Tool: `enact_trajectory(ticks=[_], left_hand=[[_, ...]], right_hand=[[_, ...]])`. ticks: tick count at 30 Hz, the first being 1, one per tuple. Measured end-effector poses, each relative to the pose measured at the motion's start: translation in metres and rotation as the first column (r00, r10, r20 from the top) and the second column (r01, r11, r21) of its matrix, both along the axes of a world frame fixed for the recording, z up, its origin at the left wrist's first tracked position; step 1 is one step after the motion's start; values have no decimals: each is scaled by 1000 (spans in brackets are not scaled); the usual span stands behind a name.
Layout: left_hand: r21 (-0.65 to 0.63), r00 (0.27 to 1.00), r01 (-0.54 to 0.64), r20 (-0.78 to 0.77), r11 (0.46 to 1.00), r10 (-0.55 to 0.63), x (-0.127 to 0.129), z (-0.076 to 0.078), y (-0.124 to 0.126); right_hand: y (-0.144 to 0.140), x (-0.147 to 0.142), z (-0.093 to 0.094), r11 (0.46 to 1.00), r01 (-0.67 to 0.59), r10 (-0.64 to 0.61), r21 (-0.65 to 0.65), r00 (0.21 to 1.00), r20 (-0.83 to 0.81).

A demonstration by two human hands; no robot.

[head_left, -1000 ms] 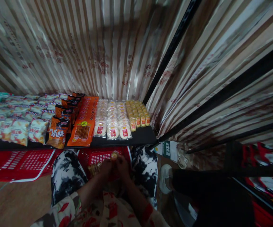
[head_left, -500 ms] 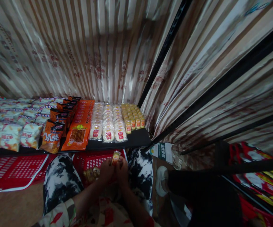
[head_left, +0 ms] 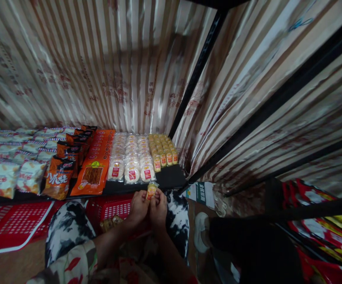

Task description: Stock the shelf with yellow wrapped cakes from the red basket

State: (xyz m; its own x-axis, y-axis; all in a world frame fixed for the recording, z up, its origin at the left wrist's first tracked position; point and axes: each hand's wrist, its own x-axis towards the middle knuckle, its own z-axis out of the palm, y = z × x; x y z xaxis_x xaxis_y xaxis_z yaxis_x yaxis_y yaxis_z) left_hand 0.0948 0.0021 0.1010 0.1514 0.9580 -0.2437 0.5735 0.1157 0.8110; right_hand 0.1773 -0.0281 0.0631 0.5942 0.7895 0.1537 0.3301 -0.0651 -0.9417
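A person crouches before a low black shelf (head_left: 171,179) in a dim shop, both hands raised together at its front edge. The left hand (head_left: 138,207) and right hand (head_left: 159,207) meet, fingers pinched on a small yellow snack packet (head_left: 151,190) held just below the shelf's bare corner. Along the shelf lie rows of goods: yellow packets (head_left: 162,150), white round cakes (head_left: 131,157), long orange packs (head_left: 95,163), dark orange bags (head_left: 61,175) and pale crisp bags (head_left: 8,173). A red basket (head_left: 111,207) sits on the floor between the patterned knees, more packets inside. Striped, shiny sheeting (head_left: 100,67) lines the walls behind black frame posts (head_left: 193,79). A white shoe (head_left: 200,230) shows at right.
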Motion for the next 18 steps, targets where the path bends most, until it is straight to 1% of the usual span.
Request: enact_trajectory(ticks=[2, 4, 8, 11, 14, 18], left_hand=[[27, 1000, 7, -10, 1000, -7, 5, 5, 5], [56, 1000, 11, -7, 998, -10, 12, 6, 10], [108, 998, -8, 56, 994, 2, 29, 3, 21], [119, 996, -12, 93, 993, 1, 41, -1, 27], [91, 994, -8, 113, 996, -2, 51, -4, 32], [81, 990, 23, 136, 996, -34, 62, -7, 38]], right_hand=[[4, 6, 6, 1000, 2, -2, 19, 1000, -8], [9, 12, 10, 999, 16, -15, 38, 1000, -22], [17, 23, 15, 997, 37, -33, 71, 998, -56], [22, 30, 14, 997, 38, -34, 64, 998, -56], [25, 37, 9, 999, 37, -36, 24, 999, -16], [29, 46, 6, 998, 63, -60, -27, 993, 98]])
